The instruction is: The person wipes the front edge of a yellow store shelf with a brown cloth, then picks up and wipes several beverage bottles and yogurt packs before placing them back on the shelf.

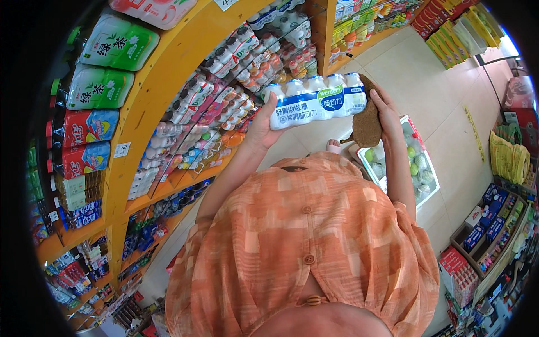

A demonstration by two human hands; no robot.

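A shrink-wrapped pack of small white drink bottles [318, 101], with a blue and white band and a green brand patch, is held up between both hands. My left hand [266, 122] grips its left end, the thumb upright along the end bottle. At the pack's right end, my right hand [385, 111] holds a brown cloth [367, 122], which hangs down beside the bottles. The cloth hides the fingers of this hand, so whether they also press on the pack does not show.
Orange-yellow shelving [158, 63] with drink packs rises on the left. A white foam box [429, 181] of green and net-wrapped fruit stands on the tiled floor [454, 97], below the right forearm. Goods in a divided tray [476, 252] are at the right.
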